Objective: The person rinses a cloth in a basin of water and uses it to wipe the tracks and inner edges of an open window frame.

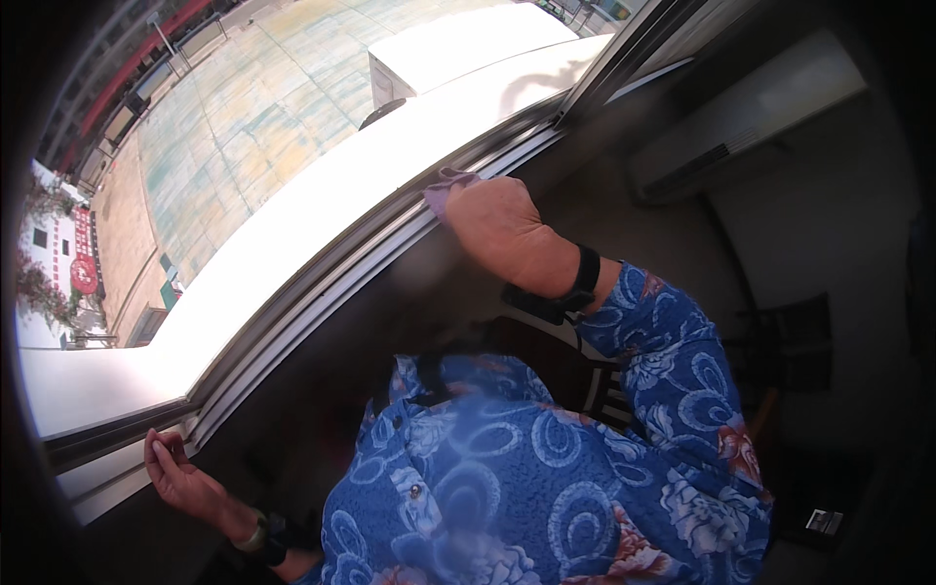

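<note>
My right hand, with a black strap on its wrist, grips a crumpled purple cloth on the window's dark track, beside a pale inner rail. At the lower left my left hand is beside the frame's lower end, thumb and fingertips pinched; whether anything is between them, or whether they touch the frame, I cannot make out. A broad white outer ledge runs along the track.
A sliding window frame rises at upper right. Beside it, indoors, hangs a white air conditioner. A dark chair stands at the right. Outside are a tiled paved yard, a white box-like structure and buildings.
</note>
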The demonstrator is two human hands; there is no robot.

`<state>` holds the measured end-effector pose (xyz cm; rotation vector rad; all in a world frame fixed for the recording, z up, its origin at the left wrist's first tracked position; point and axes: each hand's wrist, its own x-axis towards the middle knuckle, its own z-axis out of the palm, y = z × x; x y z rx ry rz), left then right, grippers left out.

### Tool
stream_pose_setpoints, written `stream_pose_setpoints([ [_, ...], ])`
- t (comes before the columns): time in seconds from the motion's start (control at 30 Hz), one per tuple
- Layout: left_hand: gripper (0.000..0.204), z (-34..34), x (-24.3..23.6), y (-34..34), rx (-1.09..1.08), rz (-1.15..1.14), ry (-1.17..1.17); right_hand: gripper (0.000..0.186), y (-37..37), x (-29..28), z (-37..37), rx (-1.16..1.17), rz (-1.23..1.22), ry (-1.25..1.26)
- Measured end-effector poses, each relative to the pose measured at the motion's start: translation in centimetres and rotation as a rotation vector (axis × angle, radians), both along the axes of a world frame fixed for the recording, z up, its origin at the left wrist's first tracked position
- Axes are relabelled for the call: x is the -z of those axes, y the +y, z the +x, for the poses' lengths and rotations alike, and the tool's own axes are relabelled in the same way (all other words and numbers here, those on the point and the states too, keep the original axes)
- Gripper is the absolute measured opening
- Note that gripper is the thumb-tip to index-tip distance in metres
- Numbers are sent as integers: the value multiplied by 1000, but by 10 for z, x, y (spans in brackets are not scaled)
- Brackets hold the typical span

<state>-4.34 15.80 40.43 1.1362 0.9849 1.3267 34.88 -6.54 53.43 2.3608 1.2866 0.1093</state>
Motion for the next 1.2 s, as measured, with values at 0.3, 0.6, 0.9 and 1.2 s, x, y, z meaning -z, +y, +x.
stream_pose_setpoints([
  [0.3,22,-6,5,-9,11,-41,9,27,-106,-76,119,280,161,-198],
  [0.6,22,-5,7,-37,-20,-109,9,19,-85,-44,148,257,-110,-208],
  [0.9,22,9,-1,-43,56,-90,-81,10,-15,-19,48,32,-109,-109],
  [1.2,20,17,42,-48,103,-67,-173,14,49,18,-105,-348,-141,92],
])
